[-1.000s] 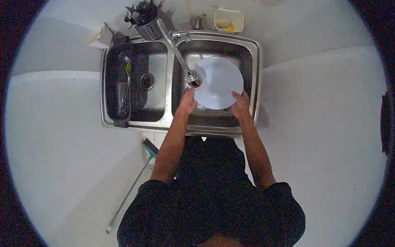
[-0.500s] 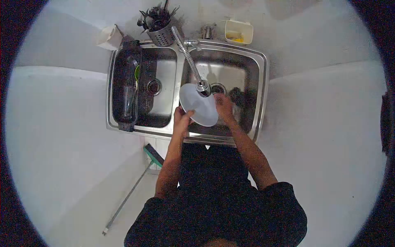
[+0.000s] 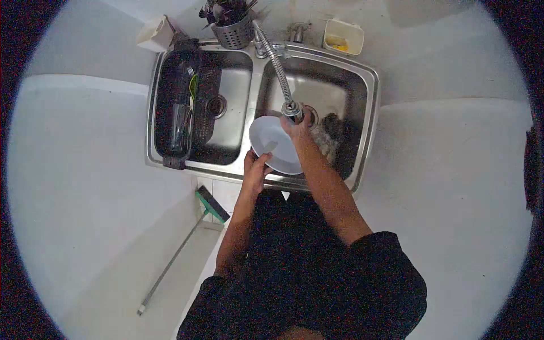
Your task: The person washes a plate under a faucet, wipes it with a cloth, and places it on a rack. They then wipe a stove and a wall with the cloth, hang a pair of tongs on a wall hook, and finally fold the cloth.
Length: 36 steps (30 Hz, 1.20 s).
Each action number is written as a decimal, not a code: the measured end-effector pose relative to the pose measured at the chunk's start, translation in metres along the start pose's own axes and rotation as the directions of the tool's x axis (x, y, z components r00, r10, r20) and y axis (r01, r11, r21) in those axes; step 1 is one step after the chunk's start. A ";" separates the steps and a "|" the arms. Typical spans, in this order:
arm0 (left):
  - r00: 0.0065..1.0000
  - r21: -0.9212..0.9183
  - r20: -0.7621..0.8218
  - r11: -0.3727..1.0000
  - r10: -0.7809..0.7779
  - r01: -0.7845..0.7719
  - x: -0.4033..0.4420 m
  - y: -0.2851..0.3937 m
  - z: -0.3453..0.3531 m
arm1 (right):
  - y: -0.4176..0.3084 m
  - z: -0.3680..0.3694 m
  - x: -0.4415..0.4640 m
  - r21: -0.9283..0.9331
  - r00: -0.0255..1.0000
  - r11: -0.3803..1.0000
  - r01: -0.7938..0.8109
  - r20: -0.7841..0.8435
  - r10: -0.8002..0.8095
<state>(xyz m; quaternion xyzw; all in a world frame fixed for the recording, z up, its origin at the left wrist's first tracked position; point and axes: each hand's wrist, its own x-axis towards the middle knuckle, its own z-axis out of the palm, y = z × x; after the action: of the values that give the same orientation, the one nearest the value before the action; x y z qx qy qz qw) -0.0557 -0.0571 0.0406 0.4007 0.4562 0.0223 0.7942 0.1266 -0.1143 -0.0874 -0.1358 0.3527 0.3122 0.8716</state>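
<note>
A shallow white bowl (image 3: 279,141) is tilted over the front of the right sink basin, its inside facing up. My left hand (image 3: 258,167) grips its lower left rim, thumb on the inside and fingers beneath. At the bowl's upper right edge, my right hand (image 3: 297,127) is closed around the spray head of the faucet (image 3: 292,109), which hangs from a coiled spring neck. Part of the bowl's right side is hidden behind my right hand and forearm.
Dark and pale scrubbing pads (image 3: 328,133) lie in the right basin (image 3: 351,85). A black dish rack (image 3: 164,130) with glasses and a green dish stands in the left basin. Behind are a cutlery holder (image 3: 234,35) and a white tub (image 3: 344,37). A green broom (image 3: 212,205) leans at lower left.
My right hand has moved from beside the bowl's right edge up to the faucet's spray head. The bowl has turned so more of its inside faces up. The camera view has shifted slightly.
</note>
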 end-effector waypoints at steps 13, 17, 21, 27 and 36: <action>0.996 0.032 -0.023 0.996 -0.087 0.088 -0.013 -0.010 -0.009 | 0.001 -0.035 0.075 -0.804 0.820 0.163 0.572 0.554 -0.144; 0.998 0.045 0.032 0.998 -0.053 0.051 -0.014 -0.018 -0.011 | -0.002 -0.049 0.094 -0.662 0.748 -0.351 0.663 0.612 0.259; 0.993 0.047 0.054 0.994 -0.101 0.099 -0.018 -0.018 -0.007 | 0.006 -0.092 0.103 -0.131 0.400 -0.554 0.822 0.826 0.398; 0.991 0.072 0.005 0.988 -0.137 0.137 -0.019 -0.028 -0.001 | -0.014 -0.006 -0.035 0.241 0.569 -0.797 0.554 0.589 0.574; 0.957 -0.126 0.120 0.952 -0.264 0.279 0.016 -0.040 -0.013 | -0.111 -0.041 -0.064 -0.451 0.860 -0.852 0.264 0.510 -0.003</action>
<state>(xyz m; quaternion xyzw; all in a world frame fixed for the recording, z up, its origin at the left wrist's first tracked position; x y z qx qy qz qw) -0.0692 -0.0700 -0.0007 0.2775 0.4631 -0.0754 0.8383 0.1403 -0.2476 -0.0701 -0.9124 -0.2931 0.1967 0.2071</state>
